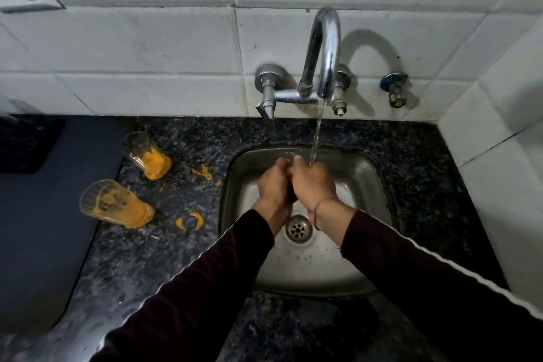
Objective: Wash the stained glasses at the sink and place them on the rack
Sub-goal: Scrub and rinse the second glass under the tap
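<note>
Head | left hand (274,185), right hand (313,185) clasped under tap (321,53) | sink (373,173)

Glossy chrome tap (323,50); dull steel sink (370,173); speckled stone counter (182,244)

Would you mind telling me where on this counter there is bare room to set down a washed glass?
The dark mat left of the two stained glasses shows bare, as does the granite right of the sink. Between glasses and sink it is crowded with orange spills. Both hands fill the basin under the running tap.
</note>
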